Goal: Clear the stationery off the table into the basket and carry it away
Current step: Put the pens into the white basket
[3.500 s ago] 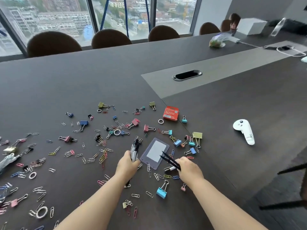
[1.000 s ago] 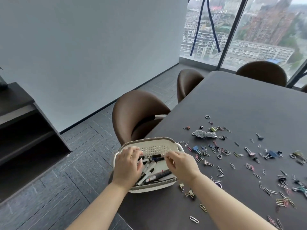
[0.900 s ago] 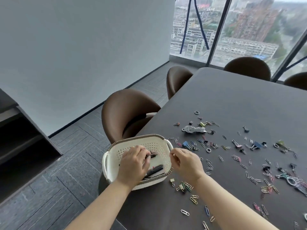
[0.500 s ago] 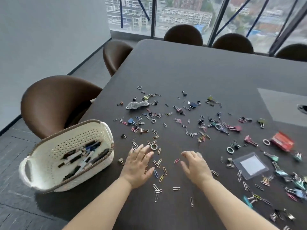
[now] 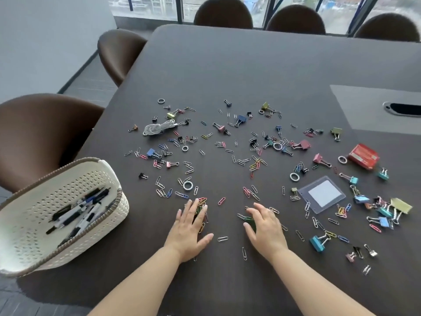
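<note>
- basket [image 5: 75,179] lower left of frame, at the counter [image 5: 227,65] edge, tilted with its mouth toward the clutter. pens [image 5: 77,213] already lie inside. It looks easy to shove off the edge, so steady it before sweeping anything in.
- cord [image 5: 157,128] upper left of the scatter, coiled loosely. Lift it as one bundle; dragging it will likely snag clips.
- left hand [image 5: 190,226] low centre, palm down, fingers [image 5: 191,208] straight and spread, released, pressing on a small heap of paper clips [image 5: 201,201]. Nothing grasped.
- Step in hand looks like raking loose clips into heaps. Keep palms flat and drag inward. Clips are thin and flat, so pinching them singly off the counter is slow.
- right hand [image 5: 265,226] just right of the left, palm down, fingers [image 5: 257,209] loosely bent over a few green clips. Released as far as I can see, no pinch visible.
- Stray clips lie between and below the hands. Pull them into the heap.
- card sleeve [image 5: 322,193] right of centre, flat, clips touching its edges. Could serve as a scoop.
- binder clips [image 5: 316,242] lower right, red box [image 5: 363,156] at right: bulky, will likely tumble in a sweep. Grab by hand.
- Most stationery remains on the counter, so the task is early.
</note>
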Demonstrator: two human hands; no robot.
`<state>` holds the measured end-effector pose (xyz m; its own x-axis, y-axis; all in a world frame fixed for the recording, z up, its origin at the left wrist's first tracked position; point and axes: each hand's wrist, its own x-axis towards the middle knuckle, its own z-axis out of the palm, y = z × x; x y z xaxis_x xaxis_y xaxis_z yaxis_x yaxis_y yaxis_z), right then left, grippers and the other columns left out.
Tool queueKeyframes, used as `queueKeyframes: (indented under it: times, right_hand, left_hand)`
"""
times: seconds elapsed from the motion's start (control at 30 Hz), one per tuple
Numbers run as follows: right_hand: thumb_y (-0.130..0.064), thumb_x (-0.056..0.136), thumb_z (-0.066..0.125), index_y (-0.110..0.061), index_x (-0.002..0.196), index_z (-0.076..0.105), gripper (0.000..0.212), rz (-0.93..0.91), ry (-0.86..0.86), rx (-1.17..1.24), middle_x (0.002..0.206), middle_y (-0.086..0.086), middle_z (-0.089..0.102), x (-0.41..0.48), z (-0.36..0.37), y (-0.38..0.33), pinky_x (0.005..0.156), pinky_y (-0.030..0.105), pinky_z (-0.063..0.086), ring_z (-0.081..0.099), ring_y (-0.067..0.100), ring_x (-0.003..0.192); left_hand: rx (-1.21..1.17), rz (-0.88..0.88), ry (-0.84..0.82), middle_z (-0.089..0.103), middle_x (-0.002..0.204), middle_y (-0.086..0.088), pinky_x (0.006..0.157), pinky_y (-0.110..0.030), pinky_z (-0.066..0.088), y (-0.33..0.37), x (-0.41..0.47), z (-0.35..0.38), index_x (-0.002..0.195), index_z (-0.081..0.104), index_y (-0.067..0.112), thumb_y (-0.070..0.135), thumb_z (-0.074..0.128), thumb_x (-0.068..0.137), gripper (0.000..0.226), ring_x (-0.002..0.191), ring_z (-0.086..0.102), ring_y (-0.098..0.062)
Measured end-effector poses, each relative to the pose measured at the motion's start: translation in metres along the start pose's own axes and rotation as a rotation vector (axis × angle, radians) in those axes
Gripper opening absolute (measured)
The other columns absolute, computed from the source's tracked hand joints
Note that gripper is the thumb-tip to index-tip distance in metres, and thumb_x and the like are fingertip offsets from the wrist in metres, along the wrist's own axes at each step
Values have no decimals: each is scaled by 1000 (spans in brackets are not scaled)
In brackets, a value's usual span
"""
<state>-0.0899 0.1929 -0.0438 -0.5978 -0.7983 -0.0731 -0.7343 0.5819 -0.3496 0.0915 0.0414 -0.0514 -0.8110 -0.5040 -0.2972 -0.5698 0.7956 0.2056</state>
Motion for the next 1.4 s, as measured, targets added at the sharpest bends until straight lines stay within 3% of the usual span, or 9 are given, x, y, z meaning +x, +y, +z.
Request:
queueKeyframes:
  times: [0.2,0.3,0.43,0.6,0.73,0.97,1.07,1.17,1.4]
  right_hand:
    - [-78,65,40,-24,135,36,88,-69,-57,-199,145,5,33,-22,-1,11,105,45,12,23,28,133]
    - [-89,56,34,-25,141,29,107,-94,-201,-293,149,6,25,-28,10,0,104,54,7,13,32,139]
    - [-87,68,18,-23,142,27,98,45,-173,-288,149,8,27,-9,22,3,105,57,9,7,30,141]
    - [-78,62,-8,-28,147,-1,99,118,-150,-192,156,0,-8,28,12,13,113,49,-3,-11,21,142]
    - [-76,66,-6,-26,147,14,97,120,-111,-95,157,0,3,26,-4,18,115,36,-1,-1,18,143]
    - [-87,63,30,-28,142,22,99,169,-197,-206,151,6,28,-22,4,32,106,60,15,10,32,137]
    - [-91,57,27,-27,145,14,110,185,-216,-230,153,7,23,-21,6,30,106,58,9,9,33,138]
    - [-90,56,17,-29,137,-30,111,146,-230,-233,153,2,-23,2,5,29,109,55,-12,-28,27,136]
    - [-88,54,3,-31,134,-34,105,163,-196,-223,151,2,-28,66,0,33,109,58,-11,-28,29,137]
  left_hand:
    - [207,195,-74,8,154,-7,103,-62,8,-17,-12,-2,147,14,24,91,17,63,107,138,12,-40]
    - [175,117,-65,-2,156,-5,106,-60,4,-13,0,-2,146,22,24,92,12,62,109,139,2,-40]
    - [97,-12,-28,-43,139,5,105,-54,-16,-7,30,-6,135,-28,29,88,-21,47,106,131,-38,-28]
    - [34,-30,-6,-16,154,-1,112,-42,-9,6,60,-15,147,-8,21,82,-36,42,124,139,-21,-21]
    - [-90,98,6,-7,155,0,110,-33,-11,15,55,-18,148,3,20,88,-15,55,116,139,-20,-12]
    - [171,215,-53,21,151,-6,105,-60,6,9,26,1,147,8,26,93,25,57,113,138,8,-38]
    - [115,113,1,-1,154,0,105,-63,8,19,41,-1,146,-3,32,93,16,58,109,139,-12,-34]
    - [99,-11,7,-30,150,2,106,-61,-7,25,66,-8,135,-28,32,95,0,49,110,130,-37,-32]
    - [117,-134,46,-23,152,1,108,-60,-2,22,106,-20,145,-14,31,85,-2,53,107,135,-28,-34]
